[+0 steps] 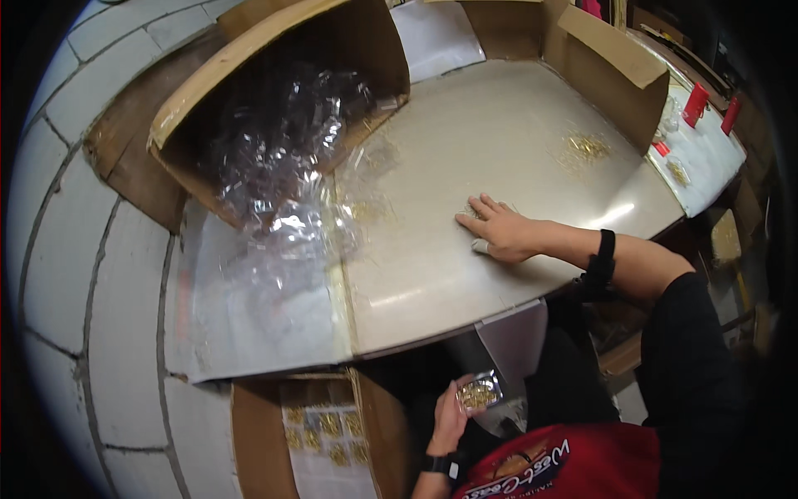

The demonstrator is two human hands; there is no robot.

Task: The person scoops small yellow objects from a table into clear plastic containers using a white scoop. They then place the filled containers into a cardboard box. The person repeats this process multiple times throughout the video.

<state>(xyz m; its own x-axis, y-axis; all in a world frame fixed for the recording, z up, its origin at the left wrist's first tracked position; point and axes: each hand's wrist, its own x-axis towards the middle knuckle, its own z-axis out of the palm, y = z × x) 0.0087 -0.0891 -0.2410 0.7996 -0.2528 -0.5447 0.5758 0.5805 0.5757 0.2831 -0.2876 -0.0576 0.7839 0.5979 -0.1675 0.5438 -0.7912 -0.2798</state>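
Below the table's front edge, my left hand [450,417] grips a small clear plastic bag [479,393] filled with little gold-coloured metal pieces. My right hand [505,230] lies on the pale tabletop [440,274] with its fingers spread. A whitish cover wraps the tip of its thumb. Some thin small pieces [472,211] show at the edge of these fingers; the palm hides whatever is beneath. Farther right on the table is a loose pile of gold-coloured pieces [587,148].
A tipped cardboard box [278,37] spills empty clear bags [291,166] over the table's left side. Below, an open carton [259,432] contains several filled bags [331,424]. Cardboard walls [611,75] border the back right, beside a white surface with red objects [696,104].
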